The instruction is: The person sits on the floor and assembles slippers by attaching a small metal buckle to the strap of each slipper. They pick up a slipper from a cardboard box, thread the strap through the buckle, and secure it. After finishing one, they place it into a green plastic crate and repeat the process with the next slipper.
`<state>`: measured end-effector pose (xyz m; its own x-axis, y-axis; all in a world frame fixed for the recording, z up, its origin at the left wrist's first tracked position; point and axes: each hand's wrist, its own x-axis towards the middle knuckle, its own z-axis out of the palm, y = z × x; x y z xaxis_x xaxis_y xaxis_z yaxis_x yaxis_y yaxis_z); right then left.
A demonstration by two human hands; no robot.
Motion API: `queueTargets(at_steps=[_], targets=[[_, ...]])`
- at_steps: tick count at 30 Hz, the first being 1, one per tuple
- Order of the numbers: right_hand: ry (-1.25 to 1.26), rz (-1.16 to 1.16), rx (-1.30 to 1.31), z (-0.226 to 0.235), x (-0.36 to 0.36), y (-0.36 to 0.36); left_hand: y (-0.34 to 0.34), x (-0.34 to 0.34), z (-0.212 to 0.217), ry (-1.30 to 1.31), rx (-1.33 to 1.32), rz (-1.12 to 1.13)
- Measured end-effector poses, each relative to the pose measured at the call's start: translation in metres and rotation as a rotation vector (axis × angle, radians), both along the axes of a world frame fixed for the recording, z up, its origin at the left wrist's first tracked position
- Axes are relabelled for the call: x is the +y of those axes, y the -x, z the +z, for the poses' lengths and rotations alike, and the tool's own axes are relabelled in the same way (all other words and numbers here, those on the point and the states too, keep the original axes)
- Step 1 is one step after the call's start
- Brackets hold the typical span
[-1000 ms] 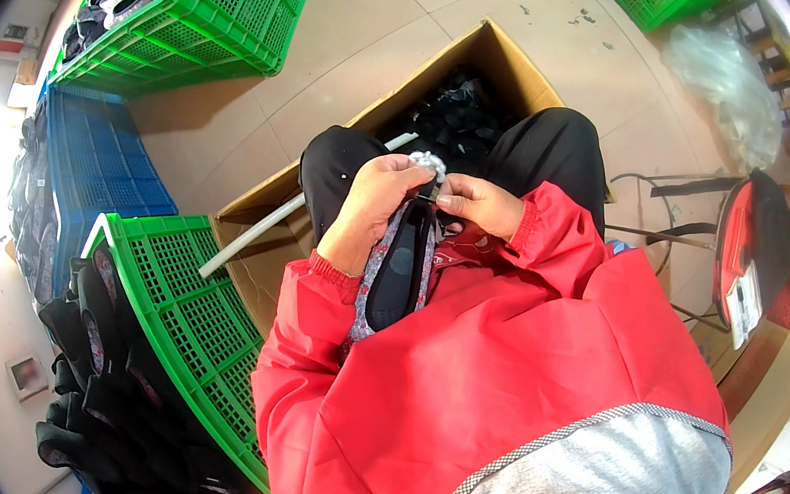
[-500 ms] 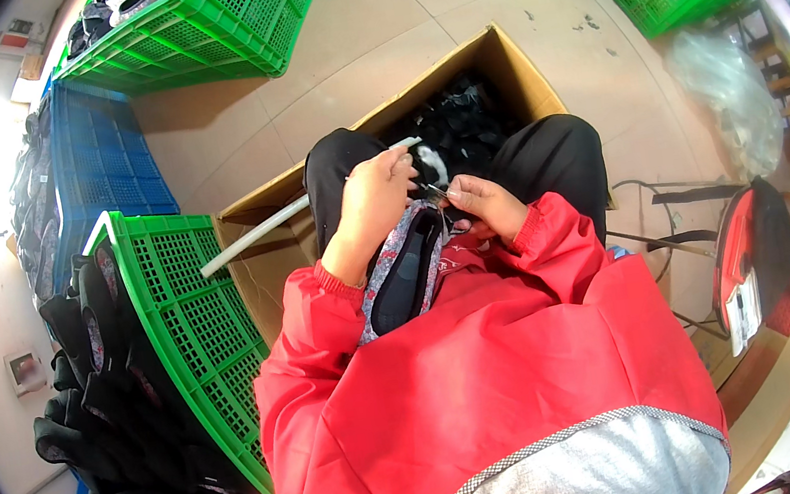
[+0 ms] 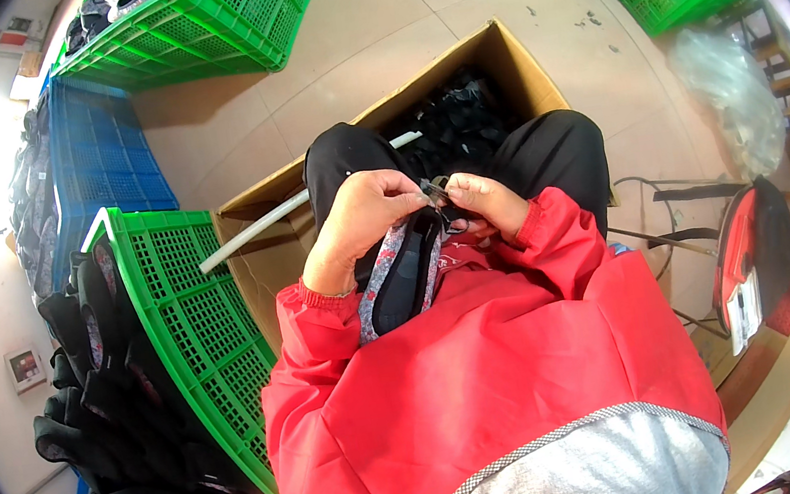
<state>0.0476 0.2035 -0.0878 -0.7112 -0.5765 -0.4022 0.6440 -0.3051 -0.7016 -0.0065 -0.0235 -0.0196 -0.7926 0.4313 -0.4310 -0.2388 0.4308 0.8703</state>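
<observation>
A shoe (image 3: 399, 287) with a grey-and-red patterned upper and a dark insole lies in my lap against the red jacket. Its far end reaches up between my two hands. My left hand (image 3: 365, 213) has thumb and forefinger pinched together at that end, over a small dark, partly shiny piece (image 3: 435, 191) too small to name. My right hand (image 3: 487, 202) is closed around the same end of the shoe, thumb on top and fingers curled below. Exactly what lies between the fingertips is hidden.
Before my knees stands a cardboard box (image 3: 521, 67) with black items inside and a white rod (image 3: 261, 229) across it. On the left, a green crate (image 3: 181, 287) stands by heaped black shoes (image 3: 127, 426), with a blue crate (image 3: 104, 151) behind. A clear plastic bag (image 3: 727, 94) hangs right.
My left hand has come down and nearer the shoe's end, its fingers now pinching there. The white fluffy bit beside it no longer shows. My right hand has hardly moved.
</observation>
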Motion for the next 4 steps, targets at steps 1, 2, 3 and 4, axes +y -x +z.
queueTargets(at_steps=[1, 2, 3, 4], targets=[[-0.007, 0.025, 0.03, -0.0002, 0.0024, 0.0029, 0.0031, 0.0007, -0.0007, 0.048, 0.053, -0.022], [0.001, 0.057, 0.094, 0.0004, 0.0042, 0.0061, 0.0031, 0.0011, 0.0, 0.059, 0.083, -0.021], [0.009, 0.089, 0.158, 0.0017, 0.0062, 0.0098, 0.003, 0.0016, 0.0016, 0.071, 0.113, -0.019], [0.009, 0.09, 0.159, 0.0017, 0.0059, 0.01, 0.0027, 0.0017, 0.003, 0.084, 0.145, -0.018]])
